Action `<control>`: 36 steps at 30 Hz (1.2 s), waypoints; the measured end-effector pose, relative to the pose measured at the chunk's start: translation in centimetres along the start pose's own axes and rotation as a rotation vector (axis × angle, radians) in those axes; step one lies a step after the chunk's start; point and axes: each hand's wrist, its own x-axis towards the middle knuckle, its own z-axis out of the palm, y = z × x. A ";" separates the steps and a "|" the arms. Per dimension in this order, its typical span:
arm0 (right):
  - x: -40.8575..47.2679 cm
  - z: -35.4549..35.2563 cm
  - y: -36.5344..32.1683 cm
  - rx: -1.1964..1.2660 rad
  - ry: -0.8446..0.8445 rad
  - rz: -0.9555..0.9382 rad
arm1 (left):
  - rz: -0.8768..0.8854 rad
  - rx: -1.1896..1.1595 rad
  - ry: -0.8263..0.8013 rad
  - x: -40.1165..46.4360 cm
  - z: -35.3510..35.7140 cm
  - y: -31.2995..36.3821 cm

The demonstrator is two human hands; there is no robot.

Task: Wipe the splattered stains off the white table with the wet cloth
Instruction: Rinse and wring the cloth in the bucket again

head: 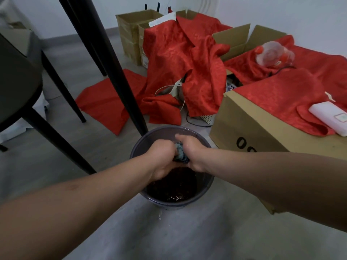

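Far left: a dark chair [16,76] and black table legs [105,59] on the grey floor [187,231]; we cannot see the white tabletop or its stains from here.

Centre: our left hand [163,158] is clenched around the near end of the wet cloth [180,151], held over the dark bucket [206,186]. The cloth is a twisted blue-grey bundle between both fists, above dark water.

Just right: our right hand [191,152] is curled tight on the other end, touching the left. We judge this as wringing before wiping.

Right: cardboard boxes [249,132] draped in red fabric [187,62], one box just beside the bucket.

Risks: drops already lie on the floor by the rim; twisting off-centre would splash the box or fabric. The water looks dirty, so an under-wrung cloth may smear stains rather than lift them.
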 end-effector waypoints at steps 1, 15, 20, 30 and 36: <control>0.1 0.1 0.1 -0.032 -0.008 0.017 | 0.035 0.058 0.028 0.2 -0.1 -0.1; -0.8 0.4 0.3 -0.140 -0.143 -0.080 | 0.141 0.629 0.292 1.1 -2.1 -1.7; -0.1 0.2 -0.3 -0.385 0.018 -0.144 | 0.068 0.530 0.099 -0.4 -1.2 0.1; -0.4 1.6 0.4 -0.640 0.095 -0.197 | -0.004 0.422 0.066 -1.6 -1.2 1.5; -2.1 2.1 0.8 -0.737 0.057 -0.308 | 0.022 0.494 -0.050 -2.6 0.3 1.0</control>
